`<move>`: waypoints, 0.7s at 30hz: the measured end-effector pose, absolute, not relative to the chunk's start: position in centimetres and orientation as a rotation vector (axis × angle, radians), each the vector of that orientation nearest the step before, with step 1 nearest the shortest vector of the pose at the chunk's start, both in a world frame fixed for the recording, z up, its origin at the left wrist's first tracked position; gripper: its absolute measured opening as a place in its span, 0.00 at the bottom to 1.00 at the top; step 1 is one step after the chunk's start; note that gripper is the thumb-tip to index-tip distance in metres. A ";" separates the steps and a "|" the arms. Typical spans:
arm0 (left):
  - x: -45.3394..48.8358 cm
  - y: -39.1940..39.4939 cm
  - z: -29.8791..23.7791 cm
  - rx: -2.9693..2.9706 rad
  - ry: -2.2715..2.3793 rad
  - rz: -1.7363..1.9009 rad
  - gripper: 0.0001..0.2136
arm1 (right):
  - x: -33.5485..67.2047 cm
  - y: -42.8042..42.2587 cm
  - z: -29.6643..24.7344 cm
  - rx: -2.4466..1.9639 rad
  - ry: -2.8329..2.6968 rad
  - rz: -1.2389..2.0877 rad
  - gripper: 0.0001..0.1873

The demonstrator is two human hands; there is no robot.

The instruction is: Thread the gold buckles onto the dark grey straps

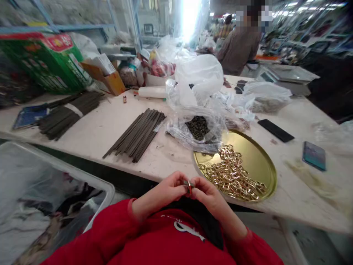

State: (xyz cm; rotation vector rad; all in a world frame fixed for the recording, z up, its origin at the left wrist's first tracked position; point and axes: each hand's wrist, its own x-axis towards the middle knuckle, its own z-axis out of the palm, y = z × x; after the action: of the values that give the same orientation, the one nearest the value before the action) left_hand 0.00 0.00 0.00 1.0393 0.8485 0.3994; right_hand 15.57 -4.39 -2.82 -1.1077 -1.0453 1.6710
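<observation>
Looks to me like the step here is fiddly close-up work: the left hand [175,186] and right hand [204,189] are both pinched narrow, fingertips nearly meeting, with a small piece [189,187] held between them. It's right by the front edge of the table [91,127], in front of the body. I can see a shiny bit plus something dark and reddish (too small to tell exactly how they fit together). My read is that the next move calls for one pinch staying steady while the other makes a small adjustment. For room, there's a bare patch of tabletop beyond the left hand, bounded by the dark strips [135,134] and the clear plastic bag [176,127]. The right side is tighter: the round gold tray [257,147] sits just beside that hand, gold buckles [234,176] heaped toward its near rim, so a wide elbow swing could knock it. Lower left, the white bin [109,189] stands below table level, clear of the fingers.
</observation>
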 end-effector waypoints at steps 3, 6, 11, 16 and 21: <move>0.3 -0.1 -0.4 1.017 0.899 0.434 0.08 | 15.4 -4.3 -2.8 -1.145 -1.069 1.578 0.08; 0.2 0.0 -0.5 1.042 0.936 0.443 0.06 | 15.2 -4.2 -2.8 -1.177 -1.129 1.487 0.08; -0.4 0.1 -0.6 1.181 0.902 0.418 0.10 | 15.1 -4.2 -3.0 -1.268 -1.298 1.385 0.06; -0.4 0.1 -0.8 1.249 0.939 0.389 0.10 | 15.2 -4.2 -3.2 -1.305 -1.292 1.410 0.08; -0.2 0.2 -0.9 1.225 1.008 0.455 0.10 | 14.8 -4.2 -3.1 -1.234 -1.038 1.577 0.10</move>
State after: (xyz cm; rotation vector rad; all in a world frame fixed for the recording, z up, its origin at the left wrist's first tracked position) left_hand -0.17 0.20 -0.93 1.2246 1.0083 0.4552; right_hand 14.77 -4.23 -3.09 -1.2345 -1.0384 1.5765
